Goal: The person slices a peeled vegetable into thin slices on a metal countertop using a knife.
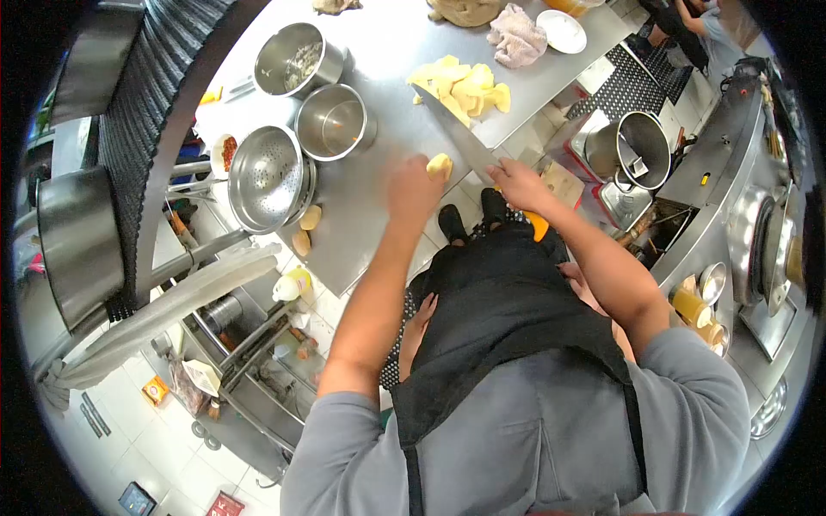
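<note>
My left hand point(415, 191), partly blurred, has its fingers around a pale yellow peeled piece point(440, 166) above the steel table's front edge. My right hand point(519, 182) grips a large knife point(456, 131) whose broad blade points up and left toward a pile of pale yellow slices point(462, 87). An orange handle-like object point(539, 226) shows just below my right wrist. Two or more similar pale pieces point(308, 228) lie at the table's left edge, beside a steel colander point(268, 179).
Steel pots point(334, 123) stand on the table point(379, 69), one holding chopped bits. A cloth-like pink item point(516, 36) and a white dish point(562, 32) lie at the back. A large pot point(638, 148) stands right. Another person point(718, 34) is at upper right.
</note>
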